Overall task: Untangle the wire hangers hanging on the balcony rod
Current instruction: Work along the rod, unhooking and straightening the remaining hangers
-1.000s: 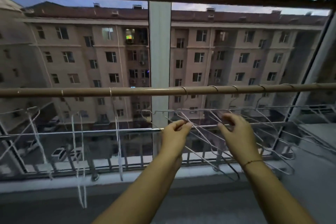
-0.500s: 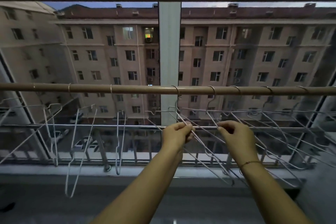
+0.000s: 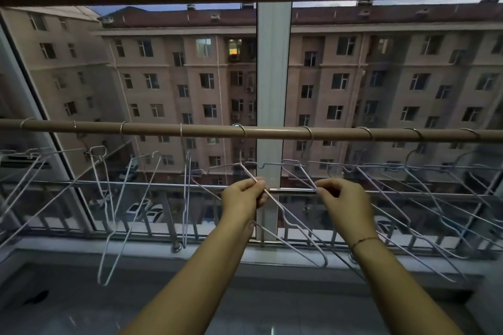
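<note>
Head view, one camera, facing out over the balcony.
It looks forward and slightly down from close behind the rod (image 3: 272, 133), wide-angle, forearms reaching in from the bottom edge.

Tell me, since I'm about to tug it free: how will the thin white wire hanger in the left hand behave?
The thin white wire hanger probably feels light and springy, being one slim wire. Its hook sits loose over the tan balcony rod, so it likely swings and slides. It may snag neighbouring hangers.

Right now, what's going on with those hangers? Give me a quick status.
Left hand and right hand each pinching a wire hanger. All hooked on rod. Right-side hangers overlapping.
</note>
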